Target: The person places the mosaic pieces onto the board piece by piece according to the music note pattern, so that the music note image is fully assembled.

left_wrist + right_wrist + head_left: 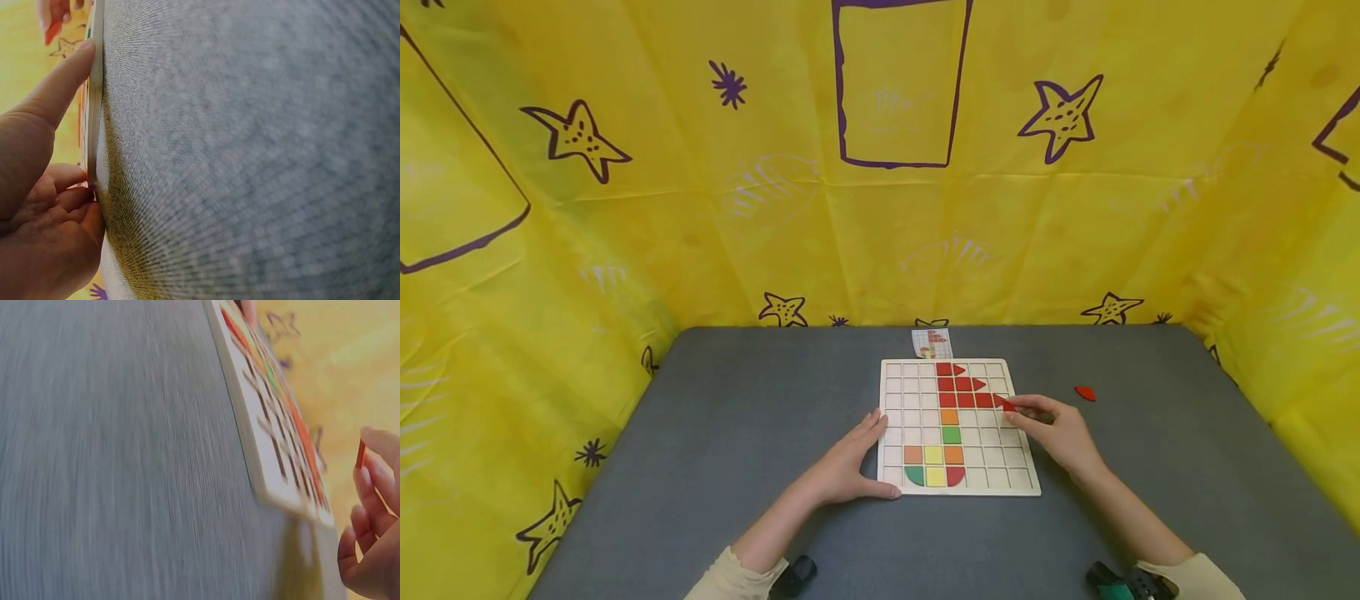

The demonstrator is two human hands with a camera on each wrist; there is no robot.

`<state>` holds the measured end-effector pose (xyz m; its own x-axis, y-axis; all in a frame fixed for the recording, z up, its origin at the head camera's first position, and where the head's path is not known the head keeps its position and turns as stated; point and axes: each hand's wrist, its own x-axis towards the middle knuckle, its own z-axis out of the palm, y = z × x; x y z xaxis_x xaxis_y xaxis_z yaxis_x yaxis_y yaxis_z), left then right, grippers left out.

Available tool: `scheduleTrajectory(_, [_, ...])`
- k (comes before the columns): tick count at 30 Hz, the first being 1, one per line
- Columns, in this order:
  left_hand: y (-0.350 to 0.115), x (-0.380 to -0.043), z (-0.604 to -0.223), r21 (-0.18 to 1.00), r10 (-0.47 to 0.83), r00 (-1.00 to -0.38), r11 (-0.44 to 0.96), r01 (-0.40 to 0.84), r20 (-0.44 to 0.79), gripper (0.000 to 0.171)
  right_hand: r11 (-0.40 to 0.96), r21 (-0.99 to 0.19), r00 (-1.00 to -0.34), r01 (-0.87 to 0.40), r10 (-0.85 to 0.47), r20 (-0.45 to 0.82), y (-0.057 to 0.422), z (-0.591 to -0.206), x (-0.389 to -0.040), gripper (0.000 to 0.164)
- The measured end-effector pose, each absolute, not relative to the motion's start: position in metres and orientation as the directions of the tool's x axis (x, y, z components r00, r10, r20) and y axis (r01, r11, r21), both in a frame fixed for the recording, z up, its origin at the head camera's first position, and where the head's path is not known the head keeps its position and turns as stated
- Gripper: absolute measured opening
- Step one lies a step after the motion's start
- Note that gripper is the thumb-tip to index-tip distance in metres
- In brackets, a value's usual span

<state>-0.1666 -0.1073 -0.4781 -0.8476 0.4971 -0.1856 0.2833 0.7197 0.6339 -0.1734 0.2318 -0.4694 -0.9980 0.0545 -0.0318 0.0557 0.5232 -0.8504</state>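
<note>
A square white board [917, 417] with a grid lies on the grey table, partly filled with flat coloured pieces. My left hand [847, 467] spans its near left corner, thumb along the front edge and straight fingers against the left side. Between thumb and fingertips, my right hand [1063, 433] pinches a small red piece [1008, 406] over the board's right edge, beside the pointed end of the longest red row [966, 400]. In the right wrist view that thin red piece [360, 454] shows edge-on.
Another red piece [1086, 392], with a curved side, lies on the table right of the board. A small printed card [932, 343] with a coloured pattern lies just behind the board. Yellow patterned cloth [775, 208] hangs behind the table and along both sides.
</note>
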Motion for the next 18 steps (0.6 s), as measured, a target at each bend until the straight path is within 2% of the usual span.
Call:
scheduleTrajectory(5, [-0.107,-0.166,-0.478,0.633,0.498,-0.847,0.721,0.283,-0.187,0.109,0.613,-0.785,-0.996,-0.084,-0.067,0.055,0.196,-0.469,-0.177,0.030])
scheduleTrajectory(10, [-0.108,-0.166,-0.477,0.635,0.503,-0.844,0.717,0.289,-0.184,0.108,0.649,-0.717,-0.965,-0.254,-0.214,0.149,0.163,-0.473,-0.181,0.022])
scheduleTrajectory(18, [-0.109,-0.167,-0.479,0.635,0.510,-0.842,0.712,0.299,-0.175,0.108,0.744,-0.564,-0.933,-0.359,-0.293,0.208,0.138,-0.478,-0.184,0.022])
